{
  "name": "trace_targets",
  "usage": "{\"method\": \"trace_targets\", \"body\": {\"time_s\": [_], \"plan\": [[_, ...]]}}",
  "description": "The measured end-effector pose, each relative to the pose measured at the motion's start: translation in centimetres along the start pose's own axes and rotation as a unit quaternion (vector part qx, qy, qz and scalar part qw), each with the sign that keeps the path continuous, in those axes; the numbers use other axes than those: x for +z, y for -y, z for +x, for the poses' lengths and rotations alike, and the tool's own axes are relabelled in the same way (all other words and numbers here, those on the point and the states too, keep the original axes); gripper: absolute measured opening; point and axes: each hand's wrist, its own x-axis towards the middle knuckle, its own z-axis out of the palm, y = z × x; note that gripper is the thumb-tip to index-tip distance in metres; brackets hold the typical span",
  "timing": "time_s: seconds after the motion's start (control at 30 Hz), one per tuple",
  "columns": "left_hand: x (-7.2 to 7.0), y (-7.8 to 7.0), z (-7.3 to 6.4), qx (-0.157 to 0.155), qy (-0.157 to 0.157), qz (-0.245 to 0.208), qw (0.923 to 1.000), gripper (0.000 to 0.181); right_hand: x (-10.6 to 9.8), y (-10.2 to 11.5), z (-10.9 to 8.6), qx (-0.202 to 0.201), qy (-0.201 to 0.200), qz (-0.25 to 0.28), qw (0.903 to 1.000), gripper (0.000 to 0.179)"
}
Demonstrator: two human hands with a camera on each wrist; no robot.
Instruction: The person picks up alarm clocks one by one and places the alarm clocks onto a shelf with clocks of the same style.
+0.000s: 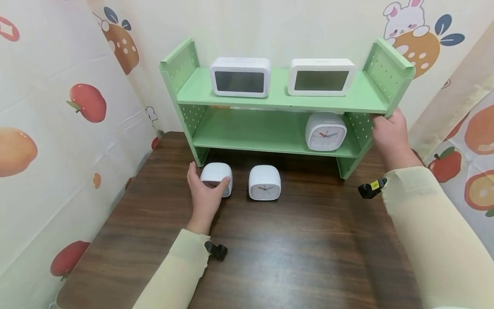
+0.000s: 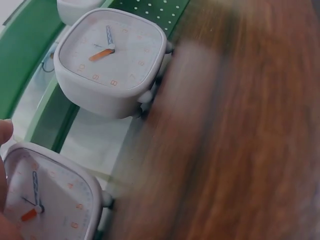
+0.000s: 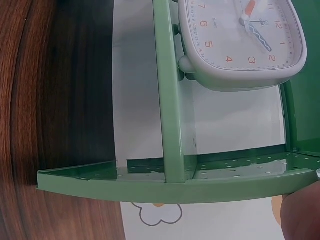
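Note:
My left hand (image 1: 206,195) is around a small white alarm clock (image 1: 217,171) on the table, thumb over its right front and fingers along its left side. The left wrist view shows this clock's dial (image 2: 55,200) at the lower left, partly behind the hand. A matching alarm clock (image 1: 264,182) stands just to its right. At the other side, my right hand (image 1: 391,137) grips the right side panel of a green two-tier shelf (image 1: 247,128), below its upper board. Only part of that hand (image 3: 302,215) shows in the right wrist view.
Two white digital clocks, the left one (image 1: 240,77) and the right one (image 1: 322,77), sit on the upper board. A third round-cornered alarm clock (image 1: 326,132) stands at the lower board's right. Fruit-patterned curtains (image 1: 92,171) border the dark wooden table (image 1: 301,253).

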Motion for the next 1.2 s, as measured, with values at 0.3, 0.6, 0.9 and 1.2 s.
{"method": "trace_targets", "body": {"time_s": [0.3,0.6,0.9,1.2], "plan": [[0.7,0.7,-0.2,-0.037,-0.001,-0.031,0.9988,0.116,0.1,-0.1,-0.1,-0.005,-0.008,-0.001,1.0000,0.045],[1.7,1.7,-0.7,-0.057,0.003,-0.039,0.9976,0.117,0.0,-0.3,0.1,-0.012,-0.011,-0.028,0.9995,0.043],[2.0,1.8,-1.0,-0.049,-0.002,-0.040,0.9980,0.109,0.1,-0.1,0.2,-0.001,-0.017,-0.034,0.9993,0.042],[1.7,1.7,-1.2,-0.046,-0.011,-0.056,0.9973,0.108,0.2,-0.4,0.2,0.010,-0.019,-0.029,0.9994,0.041]]}}
